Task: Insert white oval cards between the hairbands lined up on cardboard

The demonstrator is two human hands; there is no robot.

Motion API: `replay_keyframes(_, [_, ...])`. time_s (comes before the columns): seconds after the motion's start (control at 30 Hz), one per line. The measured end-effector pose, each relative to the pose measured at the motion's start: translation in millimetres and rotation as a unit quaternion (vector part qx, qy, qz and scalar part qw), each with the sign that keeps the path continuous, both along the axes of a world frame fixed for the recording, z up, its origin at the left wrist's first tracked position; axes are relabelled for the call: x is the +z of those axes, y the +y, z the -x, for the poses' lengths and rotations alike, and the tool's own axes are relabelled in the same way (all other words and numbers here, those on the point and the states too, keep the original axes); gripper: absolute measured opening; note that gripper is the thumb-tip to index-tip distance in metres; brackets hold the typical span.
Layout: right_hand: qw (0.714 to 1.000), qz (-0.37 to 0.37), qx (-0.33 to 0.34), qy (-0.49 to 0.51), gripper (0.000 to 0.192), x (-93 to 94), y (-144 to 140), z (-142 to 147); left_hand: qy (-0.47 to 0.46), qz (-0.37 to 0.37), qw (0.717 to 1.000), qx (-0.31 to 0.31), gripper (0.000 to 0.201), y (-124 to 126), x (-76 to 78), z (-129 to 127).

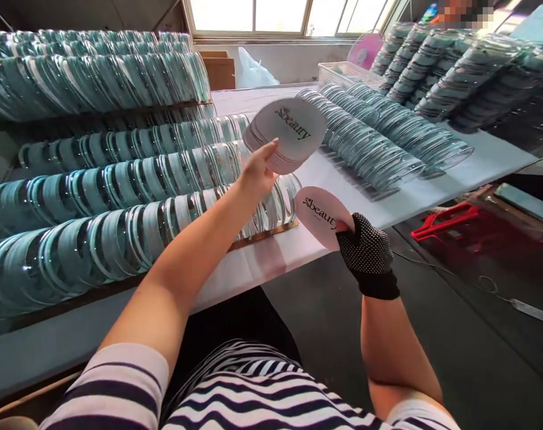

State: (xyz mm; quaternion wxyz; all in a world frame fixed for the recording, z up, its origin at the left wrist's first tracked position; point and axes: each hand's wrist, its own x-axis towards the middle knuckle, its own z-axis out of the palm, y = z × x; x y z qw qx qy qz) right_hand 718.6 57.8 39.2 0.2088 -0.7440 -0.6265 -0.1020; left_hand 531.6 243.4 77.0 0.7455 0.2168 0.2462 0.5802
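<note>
You are pinching the stack of printed discs (293, 126) with your bare left hand (258, 170), thumb on the near rim, and clamping a single printed disc (319, 216) by its right edge in your gloved right hand (365, 249). Both are hovering above the white table (379, 210), the single one near the end of a row of glassy rounds (141, 230). The discs are looking thin, light and probably bendable; edge holds should be sparing the print, though a loose stack might be sliding. Your left fingers are mostly hiding beneath the stack, and the glove is covering the lettering's end.
</note>
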Motion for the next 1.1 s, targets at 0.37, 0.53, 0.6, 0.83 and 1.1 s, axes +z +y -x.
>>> replay_keyframes(0.37, [0.976,0.192,0.093,-0.035,0.037,17.3,82.6,23.1,-0.027,0.066,0.997,0.038,0.032,-7.4,-18.2,0.0])
replay_keyframes(0.53, [0.989,0.122,0.084,-0.03,0.025,16.6,74.7,21.3,-0.052,0.083,0.995,0.03,0.031,-6.3,-20.4,-0.2])
replay_keyframes(0.6, [0.988,0.117,0.095,-0.033,0.026,10.7,83.5,27.0,-0.057,0.09,0.994,0.03,0.03,-6.5,-19.6,0.1])
replay_keyframes(0.83, [0.986,0.119,0.103,-0.063,0.031,-5.7,103.3,35.3,-0.049,0.101,0.993,0.037,0.026,-9.6,-16.2,-0.1])
replay_keyframes(1.1, [0.985,0.141,0.082,-0.064,0.03,-4.3,101.9,44.8,-0.056,0.096,0.993,0.035,0.029,-5.4,-20.7,-1.3])
